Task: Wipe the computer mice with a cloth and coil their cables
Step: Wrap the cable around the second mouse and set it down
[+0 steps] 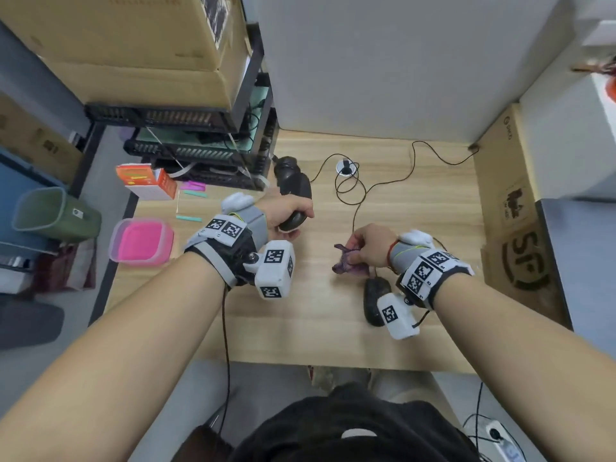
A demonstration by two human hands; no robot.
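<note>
Hands are both busy above the wooden desk [333, 335]. Far to the left, near the desk edge, stands a pink box [141, 241], not part of the work. Next comes the left hand [283, 211]: its fingers are curled round a dark mouse [293, 221] and hold it lifted off the wood. Just behind it lies another dark object [293, 181], maybe one more mouse; I cannot tell for sure. A thin black cable [350, 188] makes loose loops on the desk further back, not coiled yet.

More to the right, the right hand [370, 248] pinches a purple cloth [346, 261], bunched between the fingertips and low over the wood. Just beside this wrist a second mouse [375, 300] lies flat on the desk, partly hidden.

I think the step now is wiping the lifted mouse. To do it well, the person should bring the cloth to the mouse, keep the left grip firm at the sides so the top is free, and turn the mouse to reach the underside. A flatter fold of cloth would cover more surface.
</note>
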